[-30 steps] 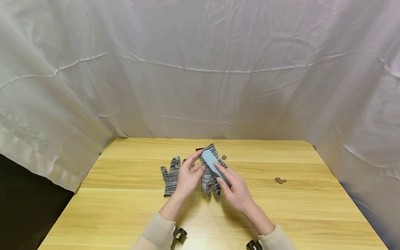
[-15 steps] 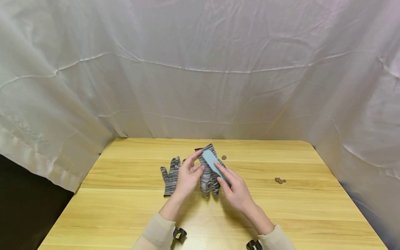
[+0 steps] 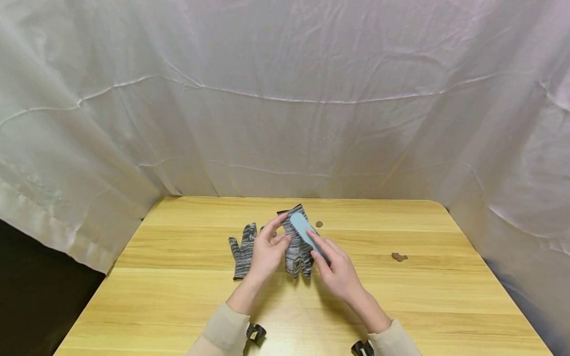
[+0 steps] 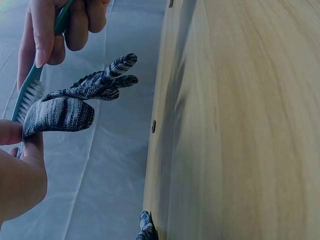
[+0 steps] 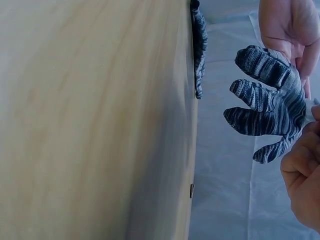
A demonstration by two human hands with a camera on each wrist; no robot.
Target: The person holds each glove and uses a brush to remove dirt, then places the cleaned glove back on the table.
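Observation:
Near the middle of the head view, my left hand (image 3: 266,254) pinches a grey-and-black striped knit glove (image 3: 292,257) at its edge, cuff away from me and fingers hanging toward me. In the left wrist view this glove (image 4: 60,115) is held up above the table. My right hand (image 3: 342,274) grips the handle of a light blue brush (image 3: 300,224), index finger along its back. White bristles (image 4: 33,97) meet the knit near the cuff. Flat on the table to the left lies a second, matching glove (image 3: 242,259), partly hidden behind my left hand.
A brown, irregular flat piece (image 3: 399,257) lies on the wooden table (image 3: 445,306) to the right. Just beyond the held glove is a small round brown piece (image 3: 319,224). Pale grey curtains (image 3: 285,138) enclose the table's back and sides.
The brush has shifted very slightly across the held glove, to the right. That glove has edged a little left. The second glove and brown pieces are unmoved.

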